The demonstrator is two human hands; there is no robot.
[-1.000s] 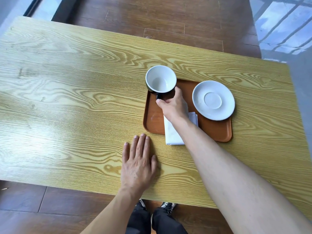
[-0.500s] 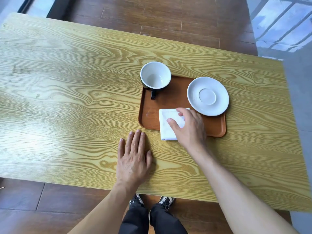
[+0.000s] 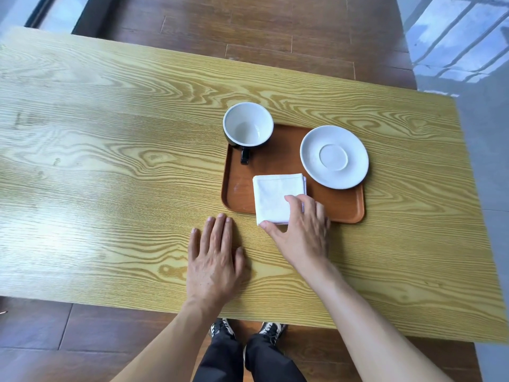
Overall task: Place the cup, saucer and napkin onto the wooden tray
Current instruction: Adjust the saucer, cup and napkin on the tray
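A brown wooden tray [image 3: 340,206] lies on the table. At its far left corner stands a cup [image 3: 248,128], white inside and dark outside, with its handle pointing toward me. A white saucer [image 3: 334,157] rests on the tray's far right part and overhangs the rim. The folded white napkin [image 3: 272,191] lies flat on the tray's near middle, its near edge just over the rim. My right hand [image 3: 300,230] pinches the napkin's near right part, thumb at the near edge and fingers on top. My left hand [image 3: 214,260] lies flat on the table, left of the tray's near corner.
The yellow wood-grain table [image 3: 110,175] stretches wide to the left of the tray. Its near edge runs just behind my wrists, above my legs and shoes [image 3: 220,328]. Dark wooden floor lies beyond the far edge.
My right hand left the cup's handle, came back toward me and settled on the napkin, sliding to its near edge. The cup stands alone on the tray. My left hand stayed put.
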